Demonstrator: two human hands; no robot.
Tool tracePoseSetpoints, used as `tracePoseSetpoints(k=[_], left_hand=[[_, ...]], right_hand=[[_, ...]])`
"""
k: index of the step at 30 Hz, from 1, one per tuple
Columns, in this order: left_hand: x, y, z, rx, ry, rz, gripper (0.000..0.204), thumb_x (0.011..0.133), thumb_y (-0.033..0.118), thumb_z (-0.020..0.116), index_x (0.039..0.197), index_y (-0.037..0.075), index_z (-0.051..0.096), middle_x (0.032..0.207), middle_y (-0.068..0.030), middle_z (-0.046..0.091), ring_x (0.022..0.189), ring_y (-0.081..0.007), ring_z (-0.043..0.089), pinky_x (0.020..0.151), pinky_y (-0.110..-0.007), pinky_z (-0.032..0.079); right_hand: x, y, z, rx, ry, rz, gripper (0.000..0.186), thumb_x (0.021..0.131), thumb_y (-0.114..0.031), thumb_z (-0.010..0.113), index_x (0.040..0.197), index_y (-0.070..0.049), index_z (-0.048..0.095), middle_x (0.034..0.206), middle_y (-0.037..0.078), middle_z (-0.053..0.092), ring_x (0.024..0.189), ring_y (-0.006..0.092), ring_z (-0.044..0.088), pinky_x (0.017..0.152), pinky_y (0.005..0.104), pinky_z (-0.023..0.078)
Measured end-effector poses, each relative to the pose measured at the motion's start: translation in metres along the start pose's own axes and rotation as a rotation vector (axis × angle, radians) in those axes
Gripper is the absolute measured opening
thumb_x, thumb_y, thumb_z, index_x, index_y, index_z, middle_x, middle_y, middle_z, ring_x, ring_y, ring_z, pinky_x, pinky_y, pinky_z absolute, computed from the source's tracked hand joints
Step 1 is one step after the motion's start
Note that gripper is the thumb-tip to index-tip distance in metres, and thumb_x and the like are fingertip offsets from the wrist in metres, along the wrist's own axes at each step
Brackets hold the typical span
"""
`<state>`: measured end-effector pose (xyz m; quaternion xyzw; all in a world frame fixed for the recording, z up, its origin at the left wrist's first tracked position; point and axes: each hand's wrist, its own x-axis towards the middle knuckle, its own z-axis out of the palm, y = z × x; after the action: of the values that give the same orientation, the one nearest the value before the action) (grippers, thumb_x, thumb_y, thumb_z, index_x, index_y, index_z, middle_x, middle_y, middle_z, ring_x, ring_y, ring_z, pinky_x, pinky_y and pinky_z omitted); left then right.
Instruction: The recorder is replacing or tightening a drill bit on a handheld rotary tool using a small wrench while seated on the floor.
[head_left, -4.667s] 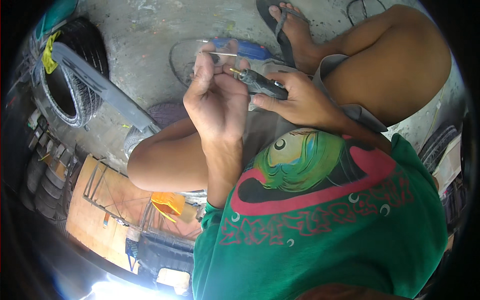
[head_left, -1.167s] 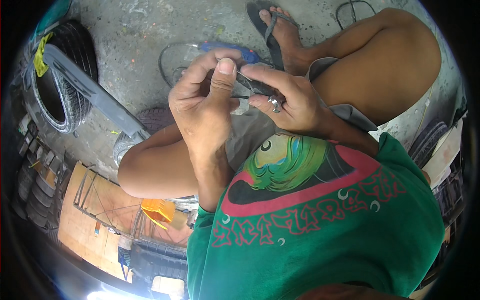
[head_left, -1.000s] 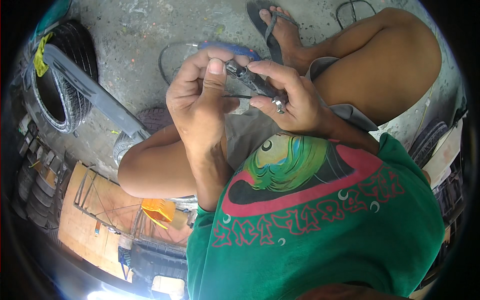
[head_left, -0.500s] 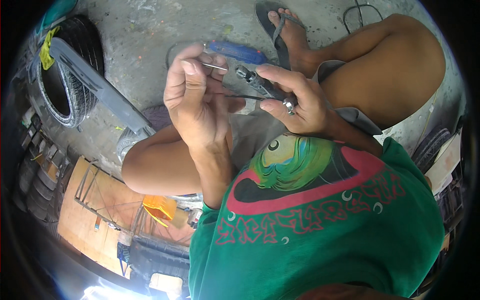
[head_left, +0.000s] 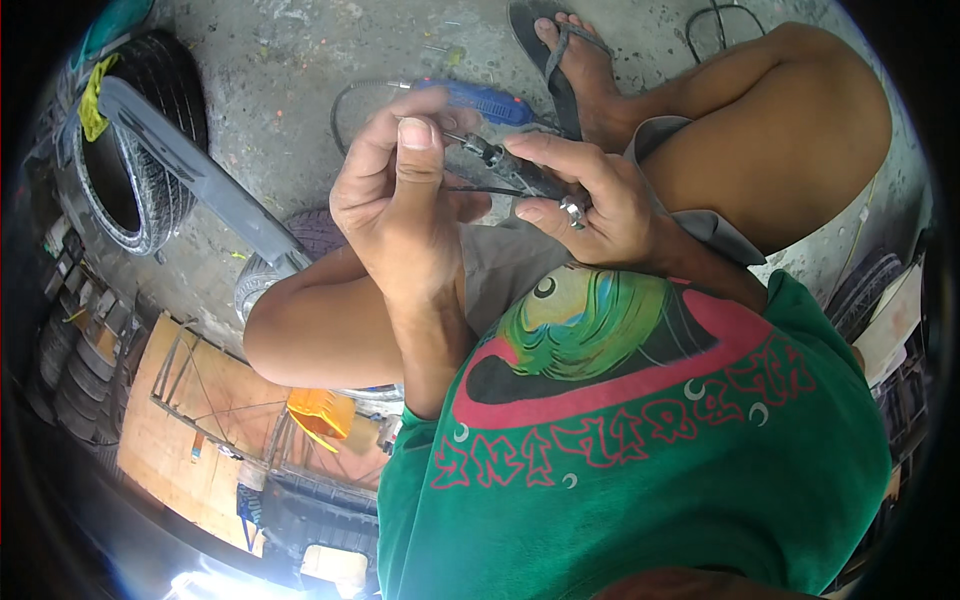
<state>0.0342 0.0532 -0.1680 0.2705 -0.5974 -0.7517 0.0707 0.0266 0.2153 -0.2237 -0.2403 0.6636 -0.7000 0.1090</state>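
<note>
My left hand (head_left: 395, 210) pinches a thin metal rod (head_left: 452, 134) between thumb and fingers. The rod's outer end meets the narrow nose of a dark cylindrical piece (head_left: 532, 176), though the exact contact is too small to tell. My right hand (head_left: 600, 195) grips that piece, thumb and fingers round its body. A shiny metal fitting (head_left: 573, 210) sticks out at its near end. Between my hands, below the rod, runs a thin black strand (head_left: 485, 190). Just beyond them on the floor lies a blue tool body (head_left: 475, 100) with a dark flexible line (head_left: 340, 110) curving from it.
A tyre (head_left: 165, 130) stands at the far left, with a long grey bar (head_left: 200, 165) leaning across it. My sandalled foot (head_left: 580, 70) rests on the concrete floor. Behind me at lower left are a wooden board (head_left: 190, 440) and an orange plastic piece (head_left: 320, 415).
My left hand has tilted and brought the rod's end rightward to the nose of the dark piece. A gap showed between them before. My right hand has barely moved.
</note>
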Motion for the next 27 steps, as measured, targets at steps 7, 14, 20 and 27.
tracePoseSetpoints(k=[7, 14, 20, 27], left_hand=[[0.006, 0.004, -0.008, -0.227, -0.154, -0.145, 0.024, 0.096, 0.022, 0.062, 0.101, -0.001, 0.067, 0.091, -0.0106, 0.067, 0.055, -0.0071, 0.057, 0.045, -0.02, 0.052], [0.002, -0.001, -0.005, 0.1, -0.093, -0.023, 0.021, 0.096, 0.021, 0.061, 0.099, 0.001, 0.068, 0.089, -0.0066, 0.064, 0.06, -0.0064, 0.057, 0.046, -0.02, 0.052], [-0.005, -0.02, -0.005, -0.097, -0.096, -0.1, 0.023, 0.096, 0.019, 0.06, 0.103, -0.001, 0.068, 0.1, -0.0111, 0.065, 0.074, -0.0062, 0.057, 0.055, -0.017, 0.048], [-0.003, -0.025, -0.004, -0.348, -0.242, -0.122, 0.03, 0.097, 0.015, 0.057, 0.118, -0.005, 0.06, 0.111, -0.0159, 0.063, 0.095, -0.02, 0.057, 0.083, -0.031, 0.044]], right_hand=[[-0.001, 0.0, -0.002, -0.039, -0.013, -0.011, 0.049, 0.083, -0.008, 0.074, 0.128, -0.001, 0.056, 0.118, 0.013, 0.067, 0.097, 0.0259, 0.07, 0.079, 0.0322, 0.056], [0.0, -0.001, -0.004, -0.026, -0.016, 0.012, 0.048, 0.084, -0.009, 0.074, 0.128, -0.003, 0.057, 0.118, 0.013, 0.067, 0.096, 0.0266, 0.07, 0.077, 0.0329, 0.057], [-0.001, 0.001, -0.005, -0.032, -0.002, 0.037, 0.047, 0.084, -0.009, 0.073, 0.127, -0.002, 0.057, 0.118, 0.014, 0.067, 0.096, 0.0283, 0.07, 0.078, 0.0341, 0.056], [0.001, -0.001, -0.009, -0.037, -0.098, -0.001, 0.047, 0.086, -0.002, 0.07, 0.127, 0.007, 0.048, 0.124, 0.023, 0.061, 0.111, 0.027, 0.064, 0.091, 0.0332, 0.054]])
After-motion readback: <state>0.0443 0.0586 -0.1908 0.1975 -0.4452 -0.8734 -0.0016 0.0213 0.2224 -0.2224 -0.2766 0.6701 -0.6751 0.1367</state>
